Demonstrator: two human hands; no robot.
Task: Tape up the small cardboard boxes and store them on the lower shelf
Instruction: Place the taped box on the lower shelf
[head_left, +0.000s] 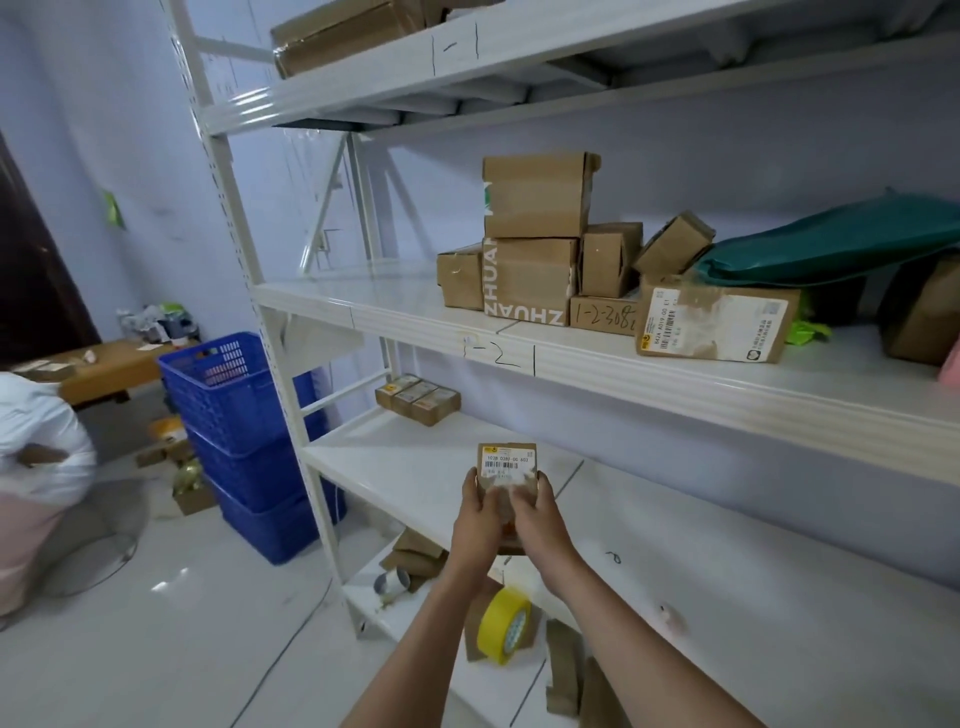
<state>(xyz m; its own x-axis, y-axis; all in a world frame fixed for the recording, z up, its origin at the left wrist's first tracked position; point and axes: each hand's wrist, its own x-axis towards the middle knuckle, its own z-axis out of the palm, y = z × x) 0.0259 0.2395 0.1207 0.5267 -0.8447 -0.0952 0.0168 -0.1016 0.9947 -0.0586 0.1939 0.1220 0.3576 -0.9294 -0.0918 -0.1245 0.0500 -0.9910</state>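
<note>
I hold a small cardboard box (506, 464) with a white barcode label in both hands, just above the front of the lower white shelf (415, 467). My left hand (478, 512) grips its left side and my right hand (537, 514) grips its right side. Three small labelled boxes (418, 399) stand in a row at the back left of that shelf. A yellow tape roll (505, 623) lies on flat cardboard on the bottom shelf, below my arms.
The shelf above (675, 374) carries stacked cardboard boxes (535, 239), a labelled box (717, 325) and a green bag (831, 244). Stacked blue crates (239, 431) stand left of the rack. A person in white (36, 441) bends down at the far left. Cardboard scraps (415, 558) lie on the bottom shelf.
</note>
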